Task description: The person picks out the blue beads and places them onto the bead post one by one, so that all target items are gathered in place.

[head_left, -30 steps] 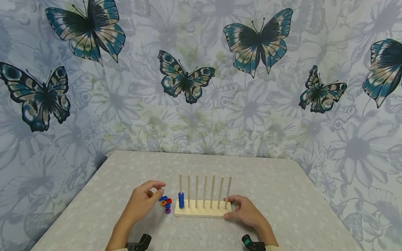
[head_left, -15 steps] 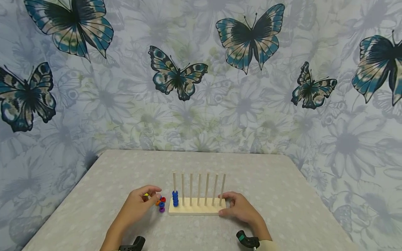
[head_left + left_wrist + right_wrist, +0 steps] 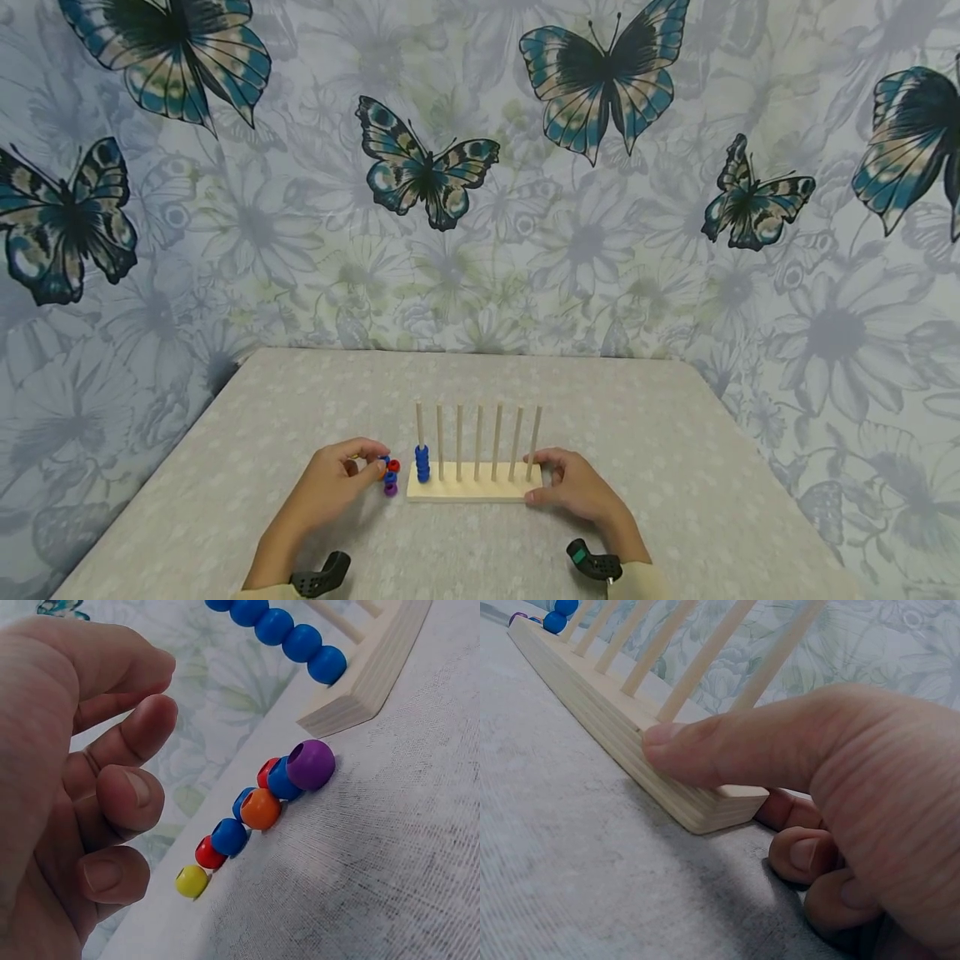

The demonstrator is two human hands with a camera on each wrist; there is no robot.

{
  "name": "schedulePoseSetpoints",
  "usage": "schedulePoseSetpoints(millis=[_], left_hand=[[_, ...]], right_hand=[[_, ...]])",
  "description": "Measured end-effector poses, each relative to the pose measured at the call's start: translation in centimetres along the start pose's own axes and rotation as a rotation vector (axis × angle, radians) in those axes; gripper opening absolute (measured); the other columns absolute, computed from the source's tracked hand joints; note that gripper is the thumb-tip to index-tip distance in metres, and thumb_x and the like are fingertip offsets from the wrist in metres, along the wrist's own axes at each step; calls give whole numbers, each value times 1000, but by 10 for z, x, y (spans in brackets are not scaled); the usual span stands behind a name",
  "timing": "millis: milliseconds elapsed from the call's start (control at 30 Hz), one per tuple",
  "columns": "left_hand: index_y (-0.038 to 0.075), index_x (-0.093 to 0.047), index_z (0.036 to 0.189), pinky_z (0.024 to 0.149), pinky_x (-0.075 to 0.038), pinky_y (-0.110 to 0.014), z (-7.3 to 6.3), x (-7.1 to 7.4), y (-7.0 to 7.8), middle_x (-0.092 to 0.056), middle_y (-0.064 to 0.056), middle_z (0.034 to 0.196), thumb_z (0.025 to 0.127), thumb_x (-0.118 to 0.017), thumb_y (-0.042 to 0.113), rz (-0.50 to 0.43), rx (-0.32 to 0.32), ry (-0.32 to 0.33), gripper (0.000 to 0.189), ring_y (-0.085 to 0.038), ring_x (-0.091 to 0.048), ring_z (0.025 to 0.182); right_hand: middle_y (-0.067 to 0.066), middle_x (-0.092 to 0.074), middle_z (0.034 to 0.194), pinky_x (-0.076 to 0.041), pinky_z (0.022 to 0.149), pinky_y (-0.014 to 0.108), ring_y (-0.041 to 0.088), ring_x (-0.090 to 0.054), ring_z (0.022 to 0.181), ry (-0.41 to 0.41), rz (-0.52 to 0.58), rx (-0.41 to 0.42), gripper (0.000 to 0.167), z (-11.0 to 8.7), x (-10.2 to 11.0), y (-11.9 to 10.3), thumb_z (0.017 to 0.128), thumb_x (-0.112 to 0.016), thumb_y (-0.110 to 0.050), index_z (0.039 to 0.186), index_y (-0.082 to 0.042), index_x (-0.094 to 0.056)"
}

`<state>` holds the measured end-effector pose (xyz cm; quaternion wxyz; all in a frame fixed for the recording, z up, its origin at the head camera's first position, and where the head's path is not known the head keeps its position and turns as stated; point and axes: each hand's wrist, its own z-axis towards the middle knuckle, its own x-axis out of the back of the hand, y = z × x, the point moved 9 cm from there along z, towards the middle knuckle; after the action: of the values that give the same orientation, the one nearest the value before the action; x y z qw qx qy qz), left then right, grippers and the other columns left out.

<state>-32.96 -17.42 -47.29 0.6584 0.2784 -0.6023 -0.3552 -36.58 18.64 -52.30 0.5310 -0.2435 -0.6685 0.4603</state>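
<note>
A wooden peg stand (image 3: 474, 492) with a row of upright dowels stands on the table, with a stack of blue beads (image 3: 423, 464) on its leftmost dowel. My right hand (image 3: 581, 490) grips the stand's right end, thumb (image 3: 705, 754) on the front edge and other fingers behind. Just left of the stand my left hand (image 3: 330, 482) hovers by the loose beads, fingers loosely bent, with nothing visible between them. In the left wrist view lie a purple bead (image 3: 313, 766), an orange bead (image 3: 261, 809), a yellow bead (image 3: 192, 881), and several blue and red ones.
The table (image 3: 615, 400) has a pale patterned cover and meets a wall (image 3: 585, 275) printed with flowers and butterflies. Black wrist straps (image 3: 322, 575) circle both forearms.
The head view has shifted. My left hand has come slightly closer to the loose beads, while my right hand keeps its hold on the stand's end.
</note>
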Motion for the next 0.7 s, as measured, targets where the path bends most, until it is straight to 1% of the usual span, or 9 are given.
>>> schedulePoseSetpoints(millis=[100,300,533,700], left_hand=[[22,-74,109,50,-43,-27,0,0,1,-71,7,93,93,-73,23,14,-12,5,16,-14,-51,58],[23,-74,109,51,-43,-27,1,0,1,-73,7,92,93,-72,23,11,1,-7,16,-13,-51,60],[22,-75,105,58,-45,-27,0,-2,1,-72,6,92,91,-73,17,19,8,-15,14,-14,-52,66],[22,-75,104,54,-44,-27,0,-3,-1,-67,5,89,89,-75,18,20,10,-14,15,-14,-52,63]], right_hand=[[-1,-51,71,-32,48,21,7,-36,56,3,-5,6,57,1,1,-2,69,-92,-23,121,-15,-70],[-1,-52,70,-32,49,21,8,-36,57,-1,-3,-8,59,1,2,-1,69,-92,-25,123,-16,-70],[-1,-54,72,-32,49,21,7,-36,56,-3,12,-20,59,0,1,0,69,-93,-24,122,-16,-70],[1,-55,74,-32,49,20,7,-35,56,-3,13,-13,58,-1,0,-2,69,-92,-21,122,-14,-70]])
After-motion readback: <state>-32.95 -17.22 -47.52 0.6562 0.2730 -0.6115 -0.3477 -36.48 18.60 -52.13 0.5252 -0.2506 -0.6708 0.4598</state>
